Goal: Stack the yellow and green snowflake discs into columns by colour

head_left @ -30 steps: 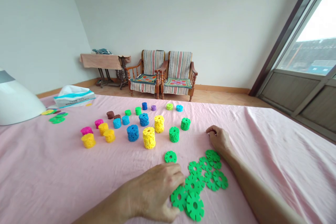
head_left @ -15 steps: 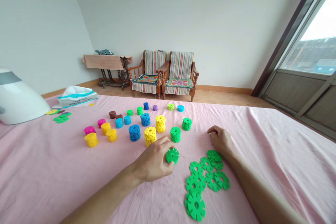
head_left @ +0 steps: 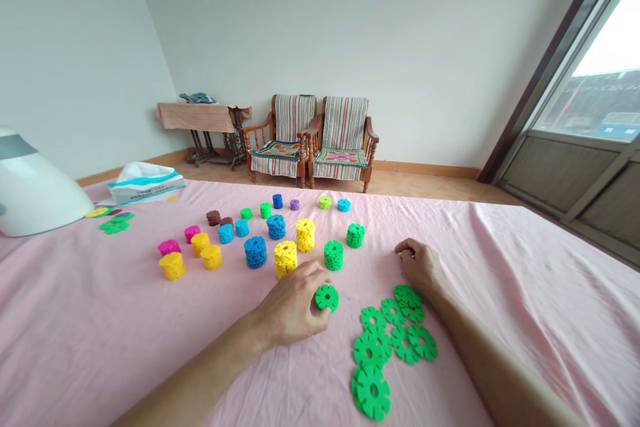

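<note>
Green plastic disc gripped by the left hand — right hand loosely closed, empty, near loose green discs.

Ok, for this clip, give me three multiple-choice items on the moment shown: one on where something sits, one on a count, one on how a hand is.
1. Where is the green disc at the left hand? A among the blue stacks; B just in front of a green stack; C at the sheet's far left.
2. How many wooden armchairs stand by the far wall? A one; B three; C two.
3. How is the right hand? A curled, resting on the pink sheet; B spread on a yellow stack; C gripping a blue stack.

1 B: the disc lies nearer the viewer than that stack.
2 C: two stand side by side.
3 A: its fingers curl, touching no stack.
</note>
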`<state>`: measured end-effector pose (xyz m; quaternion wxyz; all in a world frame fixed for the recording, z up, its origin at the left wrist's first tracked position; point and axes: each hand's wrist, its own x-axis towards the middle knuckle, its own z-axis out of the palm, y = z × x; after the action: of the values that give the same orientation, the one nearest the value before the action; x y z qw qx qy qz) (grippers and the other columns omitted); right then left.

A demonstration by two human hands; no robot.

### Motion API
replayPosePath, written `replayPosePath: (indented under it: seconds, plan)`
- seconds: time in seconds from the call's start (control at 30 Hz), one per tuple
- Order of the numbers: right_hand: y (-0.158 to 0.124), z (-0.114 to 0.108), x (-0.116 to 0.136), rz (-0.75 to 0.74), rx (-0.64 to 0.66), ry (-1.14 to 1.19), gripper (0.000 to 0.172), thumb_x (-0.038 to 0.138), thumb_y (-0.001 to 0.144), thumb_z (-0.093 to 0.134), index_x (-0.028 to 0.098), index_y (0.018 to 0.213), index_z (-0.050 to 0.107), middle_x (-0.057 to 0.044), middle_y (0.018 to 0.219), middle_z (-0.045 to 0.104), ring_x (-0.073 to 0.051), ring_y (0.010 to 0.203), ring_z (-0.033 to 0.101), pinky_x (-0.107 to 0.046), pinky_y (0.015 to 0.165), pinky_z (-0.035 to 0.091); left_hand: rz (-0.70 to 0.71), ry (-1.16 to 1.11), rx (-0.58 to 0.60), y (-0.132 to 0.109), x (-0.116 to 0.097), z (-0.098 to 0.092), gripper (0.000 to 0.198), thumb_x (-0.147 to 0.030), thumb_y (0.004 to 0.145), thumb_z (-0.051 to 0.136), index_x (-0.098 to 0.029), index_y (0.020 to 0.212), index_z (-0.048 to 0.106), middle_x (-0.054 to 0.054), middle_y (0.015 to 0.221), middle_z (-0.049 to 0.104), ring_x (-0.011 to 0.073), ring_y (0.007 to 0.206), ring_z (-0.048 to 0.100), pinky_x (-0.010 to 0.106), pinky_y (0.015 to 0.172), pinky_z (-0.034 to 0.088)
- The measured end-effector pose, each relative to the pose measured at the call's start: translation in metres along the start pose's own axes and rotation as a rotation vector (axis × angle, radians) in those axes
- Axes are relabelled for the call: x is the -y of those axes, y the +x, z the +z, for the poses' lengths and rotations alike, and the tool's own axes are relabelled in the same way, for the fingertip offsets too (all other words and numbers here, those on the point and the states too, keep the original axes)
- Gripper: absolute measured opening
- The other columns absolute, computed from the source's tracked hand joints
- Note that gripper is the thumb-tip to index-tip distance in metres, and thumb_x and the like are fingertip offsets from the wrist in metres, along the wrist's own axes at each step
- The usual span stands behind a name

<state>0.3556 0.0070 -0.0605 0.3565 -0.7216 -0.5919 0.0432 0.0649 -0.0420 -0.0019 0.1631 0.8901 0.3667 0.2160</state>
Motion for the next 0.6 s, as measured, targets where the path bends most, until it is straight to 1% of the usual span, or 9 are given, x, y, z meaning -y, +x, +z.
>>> replayPosePath:
  seconds: [0.07,0.1,0.13,0.2,0.27,0.3,0.4,0.6]
  plan:
    - [0.000,0.000,0.000,0.003,-0.002,0.002,0.027,0.015,0.071,0.040,0.020,0.072,0.066,-0.003,0.069,0.067,-0.017,0.068,0.060,-0.025,0.062,0.038,0.051,-0.015,-0.034,-0.002,-0.007,-0.002,0.036,-0.012,0.067,0.063,-0.019,0.102,0.056,0.005,0.102,0.055,0.0210,0.099,0.051,0.033,0.088,0.043]
    - [0.000,0.000,0.000,0.004,-0.003,0.002,0.027,0.015,0.071,0.040,0.020,0.073,0.067,-0.003,0.069,0.067,-0.018,0.068,0.060,-0.025,0.062,0.039,0.101,-0.027,-0.027,-0.004,-0.011,-0.001,0.037,-0.015,0.070,0.065,-0.019,0.106,0.055,0.006,0.104,0.055,0.0211,0.100,0.051,0.033,0.089,0.043]
    - [0.000,0.000,0.000,0.005,-0.003,0.003,0.027,0.015,0.071,0.040,0.020,0.073,0.067,-0.003,0.069,0.067,-0.018,0.068,0.060,-0.025,0.062,0.039,0.165,-0.039,0.002,-0.005,-0.016,-0.001,0.037,-0.020,0.073,0.066,-0.020,0.108,0.055,0.006,0.103,0.056,0.0209,0.099,0.052,0.033,0.088,0.043]
    - [0.000,0.000,0.001,0.005,-0.002,0.005,0.027,0.015,0.071,0.040,0.020,0.072,0.066,-0.003,0.069,0.067,-0.017,0.067,0.060,-0.025,0.062,0.039,0.306,-0.052,0.100,-0.010,-0.025,0.003,0.039,-0.033,0.076,0.067,-0.020,0.111,0.056,0.006,0.101,0.057,0.0203,0.092,0.054,0.032,0.083,0.045]
    - [-0.001,-0.001,0.002,0.005,0.001,0.007,0.027,0.014,0.071,0.040,0.020,0.072,0.066,-0.002,0.069,0.067,-0.017,0.066,0.060,-0.025,0.061,0.038,0.417,-0.033,0.199,-0.014,-0.034,0.009,0.048,-0.043,0.075,0.068,-0.020,0.115,0.054,0.007,0.101,0.058,0.0204,0.088,0.055,0.032,0.078,0.047]
    - [-0.001,-0.002,0.003,0.007,0.002,0.007,0.027,0.014,0.071,0.040,0.020,0.072,0.066,-0.002,0.068,0.067,-0.017,0.066,0.060,-0.025,0.061,0.038,0.452,-0.012,0.232,-0.016,-0.037,0.013,0.052,-0.046,0.075,0.068,-0.020,0.117,0.053,0.007,0.102,0.059,0.0207,0.087,0.056,0.032,0.076,0.047]
    - [-0.001,-0.002,0.003,0.012,0.005,0.010,0.027,0.014,0.072,0.039,0.020,0.073,0.066,-0.002,0.068,0.067,-0.017,0.065,0.059,-0.024,0.059,0.038,0.489,0.048,0.282,-0.019,-0.044,0.019,0.053,-0.048,0.076,0.066,-0.019,0.118,0.052,0.008,0.103,0.059,0.0217,0.087,0.056,0.032,0.075,0.047]
    - [0.000,0.000,0.001,0.004,0.000,0.012,0.027,0.014,0.071,0.040,0.020,0.071,0.066,-0.002,0.068,0.067,-0.016,0.066,0.060,-0.024,0.061,0.039,0.430,0.013,0.318,-0.018,-0.049,0.020,0.035,-0.040,0.078,0.065,-0.018,0.104,0.057,0.005,0.098,0.058,0.0194,0.088,0.055,0.027,0.075,0.047]
